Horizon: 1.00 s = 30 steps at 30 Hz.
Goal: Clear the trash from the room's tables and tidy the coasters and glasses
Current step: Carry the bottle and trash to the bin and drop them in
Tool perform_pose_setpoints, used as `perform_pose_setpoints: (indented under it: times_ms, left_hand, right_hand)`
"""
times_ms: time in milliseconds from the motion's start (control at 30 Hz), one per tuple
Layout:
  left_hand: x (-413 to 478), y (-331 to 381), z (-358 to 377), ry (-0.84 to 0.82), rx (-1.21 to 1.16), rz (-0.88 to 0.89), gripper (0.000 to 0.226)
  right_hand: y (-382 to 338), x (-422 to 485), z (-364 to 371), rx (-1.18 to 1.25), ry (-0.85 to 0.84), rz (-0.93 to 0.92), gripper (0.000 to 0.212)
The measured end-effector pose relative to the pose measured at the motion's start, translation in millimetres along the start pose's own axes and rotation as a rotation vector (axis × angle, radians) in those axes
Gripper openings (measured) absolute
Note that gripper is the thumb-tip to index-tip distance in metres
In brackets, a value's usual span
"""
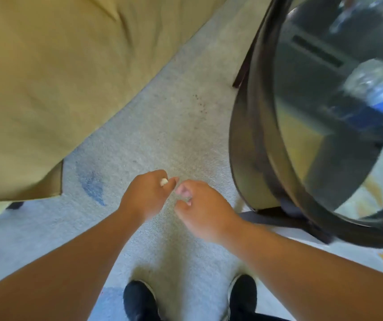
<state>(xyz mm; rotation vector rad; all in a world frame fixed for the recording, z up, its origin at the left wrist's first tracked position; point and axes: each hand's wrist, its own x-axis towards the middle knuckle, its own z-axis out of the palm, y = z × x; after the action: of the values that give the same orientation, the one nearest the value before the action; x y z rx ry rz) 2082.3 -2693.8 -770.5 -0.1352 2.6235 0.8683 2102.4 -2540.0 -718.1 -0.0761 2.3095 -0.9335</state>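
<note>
At six o'clock in the view, two black shoes [139, 300] stand on a pale carpet [174, 126]. Both bare forearms reach forward from the lower corners and meet just above the middle of the lower half.

The left hand [145, 195] is seen from the back, its fingers curled in. They pinch a small white scrap [164, 181], which shows at the hand's one o'clock edge. The right hand [203, 206] sits just beside it at three o'clock, the two hands' fingertips nearly touching. Its fingers [183, 190] are curled inward toward the thumb. Blur hides whether they grip anything.

On the carpet, at nine o'clock from the left hand, lies a blue stain [92, 186]. A scatter of small dark specks [198, 104] lies farther off at twelve o'clock from the hands.

A yellow upholstered seat [58, 77] fills the view from nine to twelve o'clock. From one to four o'clock stands a round table [254, 144] with a dark wooden rim and a glass top. On the glass at three o'clock rests a clear plastic bottle [376, 89] with a blue label. It is too smeared by motion to tell whether it is upright or lying. At one o'clock, near the table's far edge, is a second clear item [346, 19], too blurred to name.
</note>
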Motion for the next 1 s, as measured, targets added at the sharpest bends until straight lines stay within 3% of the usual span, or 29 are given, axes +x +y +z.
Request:
perform_pose_setpoints:
  times_ms: [233,467,633,1000]
  left_hand:
    - [-56.7,98.1,-81.6,0.014,0.05,0.034,0.039]
    - [-89.2,203.8,-122.3,-0.022,-0.004,0.115,0.044]
    - [-93.4,263.2,-129.8,-0.111,0.048,0.144,0.013]
    - [-83.8,365.5,-113.7,-0.112,-0.016,0.19,0.024]
  right_hand:
    - [-52.4,-93.7,-95.6,0.046,0.091,0.033,0.035]
    - [-52.3,-162.8,-180.7,0.07,0.18,0.095,0.032]
    - [-34.6,-190.0,-224.5,0.083,0.222,0.103,0.031]
    - [16.8,-218.8,-313.0,0.083,0.3,0.151,0.031]
